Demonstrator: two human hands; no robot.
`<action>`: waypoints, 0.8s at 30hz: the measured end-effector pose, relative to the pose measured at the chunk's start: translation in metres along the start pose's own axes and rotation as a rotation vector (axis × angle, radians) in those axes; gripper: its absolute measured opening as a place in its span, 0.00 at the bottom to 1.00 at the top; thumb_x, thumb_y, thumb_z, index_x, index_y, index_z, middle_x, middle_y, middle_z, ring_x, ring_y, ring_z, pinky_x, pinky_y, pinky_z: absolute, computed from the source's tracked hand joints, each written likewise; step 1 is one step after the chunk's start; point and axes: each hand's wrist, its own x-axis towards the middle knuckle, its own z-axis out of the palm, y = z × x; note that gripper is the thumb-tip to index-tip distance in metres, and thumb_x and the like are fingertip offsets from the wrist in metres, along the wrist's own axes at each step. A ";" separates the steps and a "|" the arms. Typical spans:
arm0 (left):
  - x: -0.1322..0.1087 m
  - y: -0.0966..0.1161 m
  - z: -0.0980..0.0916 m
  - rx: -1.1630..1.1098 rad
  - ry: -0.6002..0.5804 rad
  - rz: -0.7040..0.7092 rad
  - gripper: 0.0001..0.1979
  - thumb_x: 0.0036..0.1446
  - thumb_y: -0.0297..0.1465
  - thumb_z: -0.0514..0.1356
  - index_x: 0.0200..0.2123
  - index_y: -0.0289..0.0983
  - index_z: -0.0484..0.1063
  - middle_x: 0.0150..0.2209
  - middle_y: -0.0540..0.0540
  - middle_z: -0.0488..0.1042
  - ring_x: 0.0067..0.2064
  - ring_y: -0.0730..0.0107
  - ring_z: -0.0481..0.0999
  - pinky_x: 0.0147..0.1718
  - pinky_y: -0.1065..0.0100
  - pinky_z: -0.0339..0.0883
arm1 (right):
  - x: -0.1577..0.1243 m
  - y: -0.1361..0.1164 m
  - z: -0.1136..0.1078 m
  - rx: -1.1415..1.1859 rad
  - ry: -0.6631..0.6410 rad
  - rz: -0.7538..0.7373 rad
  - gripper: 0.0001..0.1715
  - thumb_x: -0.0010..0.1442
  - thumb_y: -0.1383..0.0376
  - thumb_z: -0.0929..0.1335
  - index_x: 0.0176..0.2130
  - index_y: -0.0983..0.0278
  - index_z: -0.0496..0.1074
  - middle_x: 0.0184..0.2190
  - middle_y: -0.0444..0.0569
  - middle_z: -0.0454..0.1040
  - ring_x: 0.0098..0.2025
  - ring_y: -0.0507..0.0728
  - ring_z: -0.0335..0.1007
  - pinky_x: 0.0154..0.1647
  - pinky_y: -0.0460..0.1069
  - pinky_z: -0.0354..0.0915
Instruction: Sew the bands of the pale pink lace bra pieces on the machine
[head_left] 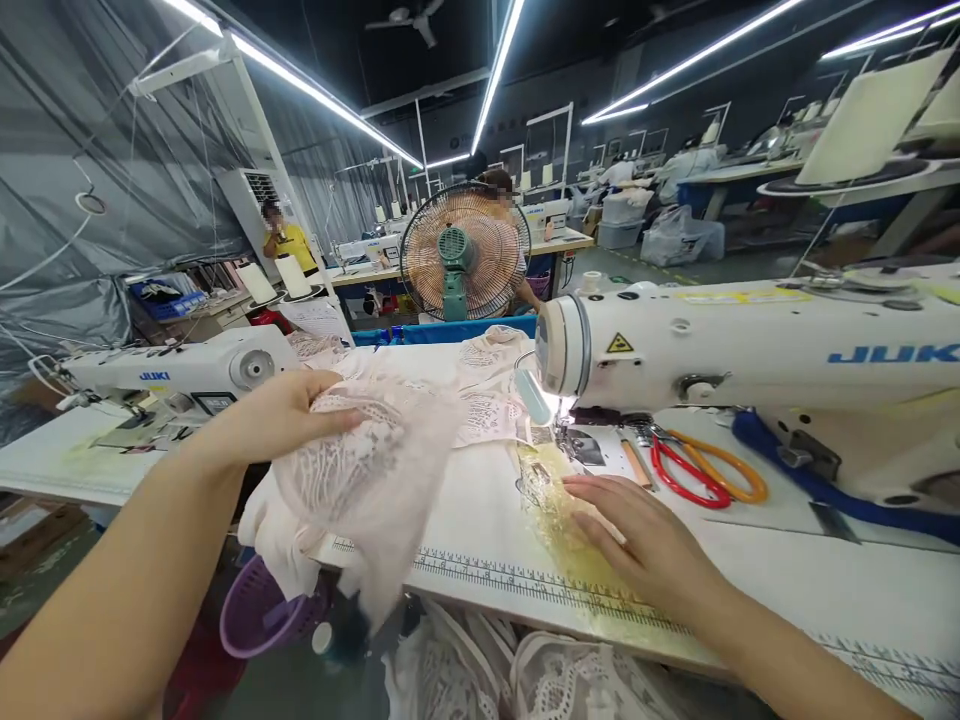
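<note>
My left hand (pixel 289 415) is closed on the upper edge of a pale pink lace bra piece (pixel 360 465), with the thumb on top. Its sheer fabric hangs over the table's front edge, slightly blurred. My right hand (pixel 649 530) lies with fingers stretched out and nothing in them, by the yellowish film (pixel 555 535) on the table. Just beyond its fingertips is the lit needle area of a white sewing machine (pixel 750 345). Similar lace pieces (pixel 487 405) lie left of the needle. Red-handled and orange-handled scissors (pixel 690 480) rest under the machine arm.
A printed ruler strip (pixel 487 575) runs along the table's front edge. More lace pieces (pixel 577 680) sit below it. A purple basket (pixel 262 610) stands lower left. Another sewing machine (pixel 180 370) is at left. A large fan (pixel 457 250) and people are beyond.
</note>
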 end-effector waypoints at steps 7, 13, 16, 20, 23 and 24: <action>-0.022 0.005 0.095 -0.997 -0.027 -0.189 0.19 0.38 0.36 0.70 0.35 0.35 0.75 0.26 0.44 0.77 0.28 0.60 0.77 0.28 0.64 0.71 | 0.001 -0.095 -0.026 1.010 -0.158 0.206 0.33 0.54 0.45 0.63 0.52 0.61 0.55 0.49 0.58 0.67 0.47 0.61 0.67 0.45 0.55 0.67; -0.034 -0.015 0.182 -1.259 0.171 -0.305 0.19 0.38 0.37 0.70 0.35 0.36 0.73 0.31 0.45 0.78 0.36 0.59 0.78 0.35 0.63 0.72 | -0.013 -0.084 -0.019 0.781 -0.111 0.549 0.10 0.57 0.58 0.64 0.38 0.62 0.63 0.26 0.42 0.66 0.27 0.52 0.63 0.28 0.48 0.62; -0.045 -0.020 0.205 -1.311 0.273 -0.297 0.23 0.37 0.37 0.70 0.40 0.38 0.73 0.36 0.45 0.78 0.40 0.58 0.77 0.37 0.63 0.72 | -0.020 -0.080 -0.021 0.733 -0.142 0.531 0.08 0.56 0.61 0.65 0.34 0.63 0.66 0.25 0.42 0.65 0.27 0.51 0.60 0.28 0.47 0.59; -0.056 -0.021 0.216 -1.323 0.343 -0.298 0.27 0.35 0.37 0.71 0.42 0.40 0.72 0.39 0.44 0.77 0.43 0.57 0.75 0.39 0.62 0.71 | -0.023 -0.084 -0.027 0.665 -0.149 0.448 0.07 0.55 0.62 0.65 0.31 0.64 0.69 0.25 0.43 0.65 0.28 0.51 0.61 0.28 0.47 0.59; -0.060 -0.026 0.212 -1.319 0.285 -0.260 0.28 0.34 0.39 0.71 0.43 0.41 0.72 0.38 0.45 0.76 0.41 0.58 0.75 0.37 0.63 0.70 | -0.022 -0.085 -0.032 0.618 -0.125 0.320 0.05 0.56 0.66 0.64 0.32 0.64 0.70 0.26 0.44 0.67 0.28 0.51 0.62 0.28 0.46 0.59; -0.061 -0.029 0.209 -1.312 0.227 -0.237 0.29 0.34 0.39 0.71 0.44 0.41 0.71 0.37 0.45 0.76 0.39 0.59 0.75 0.36 0.64 0.70 | -0.022 -0.085 -0.034 0.601 -0.110 0.277 0.05 0.56 0.68 0.64 0.32 0.64 0.70 0.26 0.45 0.67 0.28 0.51 0.63 0.28 0.46 0.59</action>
